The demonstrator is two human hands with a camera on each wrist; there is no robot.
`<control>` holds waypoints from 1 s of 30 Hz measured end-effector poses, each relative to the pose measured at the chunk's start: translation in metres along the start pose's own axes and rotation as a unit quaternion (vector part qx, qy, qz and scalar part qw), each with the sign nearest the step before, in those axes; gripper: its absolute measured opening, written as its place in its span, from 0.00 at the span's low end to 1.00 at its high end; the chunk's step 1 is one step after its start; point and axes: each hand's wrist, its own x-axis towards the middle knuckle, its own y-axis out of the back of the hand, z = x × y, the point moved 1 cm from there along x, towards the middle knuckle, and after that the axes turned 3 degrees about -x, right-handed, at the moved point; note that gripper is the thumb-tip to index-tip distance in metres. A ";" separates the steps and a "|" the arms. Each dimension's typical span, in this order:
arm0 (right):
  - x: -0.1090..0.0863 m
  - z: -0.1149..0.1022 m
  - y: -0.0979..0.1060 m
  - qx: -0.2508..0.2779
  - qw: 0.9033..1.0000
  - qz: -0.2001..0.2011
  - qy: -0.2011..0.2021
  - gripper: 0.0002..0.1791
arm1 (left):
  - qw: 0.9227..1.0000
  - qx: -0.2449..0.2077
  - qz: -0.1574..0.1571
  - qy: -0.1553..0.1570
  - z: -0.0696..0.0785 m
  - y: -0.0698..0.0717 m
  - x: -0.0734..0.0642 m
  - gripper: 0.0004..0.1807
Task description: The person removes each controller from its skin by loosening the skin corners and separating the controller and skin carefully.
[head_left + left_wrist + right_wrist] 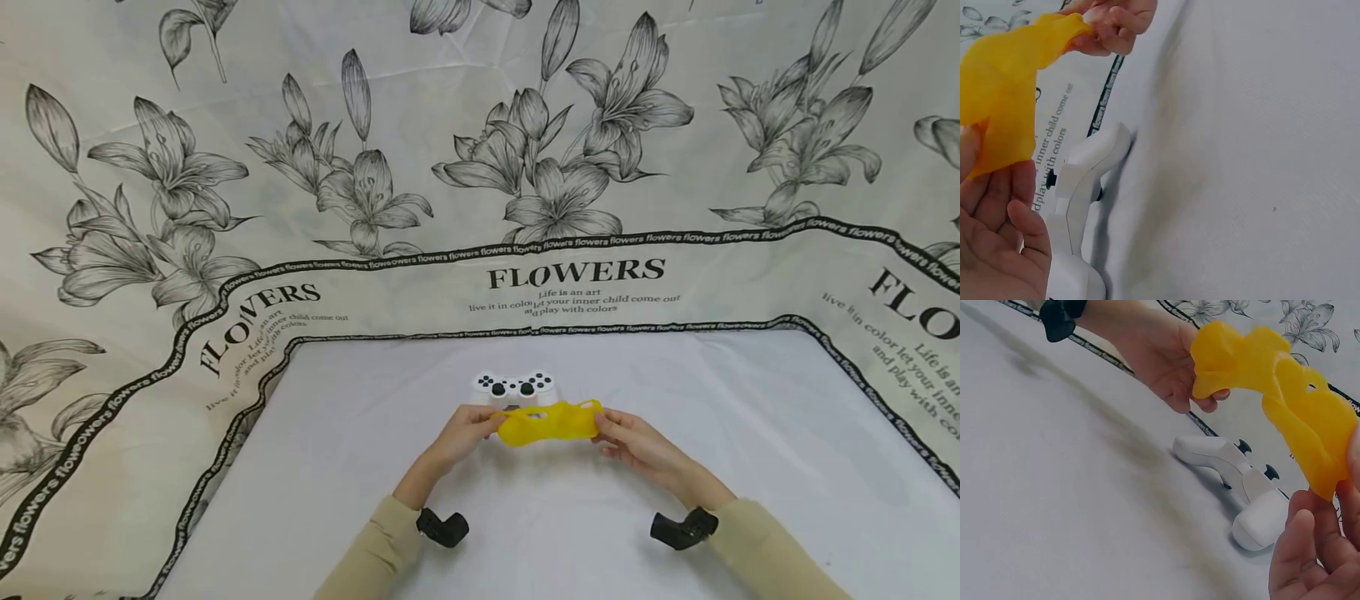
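A soft yellow controller cover is stretched between my two hands above the white table. My left hand pinches its left end between thumb and fingers. At the other end, my right hand pinches the cover the same way. Just behind the cover lies a white game controller with black thumbsticks and buttons, its lower part hidden by the cover in the head view. In the right wrist view the controller rests on the table below the cover, apart from both hands.
The table has a white cloth over it. Around its back and sides hangs a white curtain printed with grey lilies and "FLOWERS" lettering. A black camera mount sits on the left wrist, another mount on the right.
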 end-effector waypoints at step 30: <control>-0.010 -0.010 -0.018 -0.015 0.992 -0.048 0.118 0.18 | 0.938 -0.270 -0.166 -0.139 0.010 -0.009 -0.015 0.16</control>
